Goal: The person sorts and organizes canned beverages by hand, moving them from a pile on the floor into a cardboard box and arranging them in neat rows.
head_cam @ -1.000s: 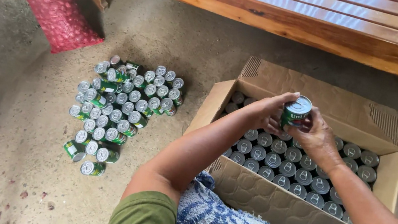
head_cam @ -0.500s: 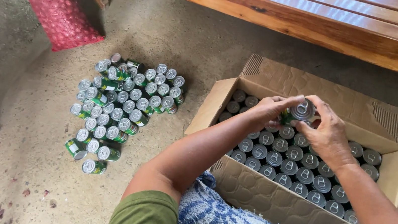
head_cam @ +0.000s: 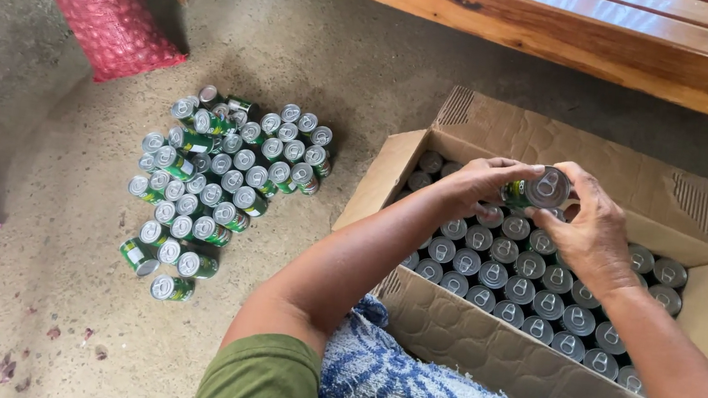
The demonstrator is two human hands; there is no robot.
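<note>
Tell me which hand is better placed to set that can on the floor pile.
Left, probably. The left hand and right hand both grip the can over the box, but the floor pile lies on the left side.

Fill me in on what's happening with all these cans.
A person holds one green can in both hands, left hand and right hand, above an open cardboard box packed with upright cans. A cluster of loose green cans sits on the concrete floor beside the box.
</note>
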